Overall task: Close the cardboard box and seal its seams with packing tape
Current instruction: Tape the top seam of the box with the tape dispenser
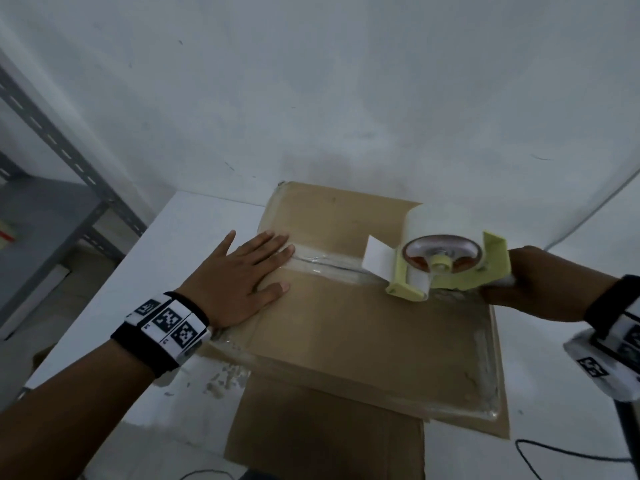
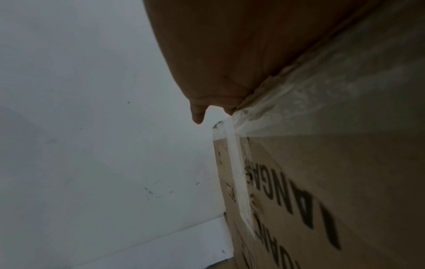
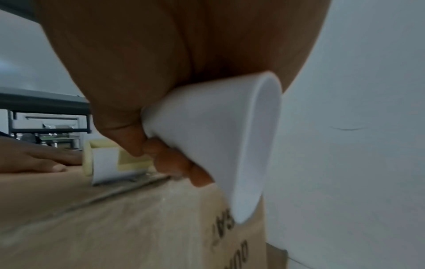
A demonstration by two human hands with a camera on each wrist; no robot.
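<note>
At far left a grey metal shelf [image 1: 52, 216] is cut off by the frame edge, and beside it the white counter [image 1: 194, 216] carries the closed cardboard box [image 1: 363, 323]. On the box's left part the left hand [image 1: 239, 277] lies flat with straight fingers over the centre seam, a released grip holding nothing; its wrist view shows little beyond palm and blurred side print. Toward the right, the right hand [image 1: 533, 284], half hidden behind the yellow tape dispenser [image 1: 446, 261], grips its white handle [image 3: 214, 138], the dispenser's front on the taped seam.

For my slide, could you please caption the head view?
Left hand flat on the closed cardboard box while the right hand holds the tape dispenser over its centre seam.
</note>
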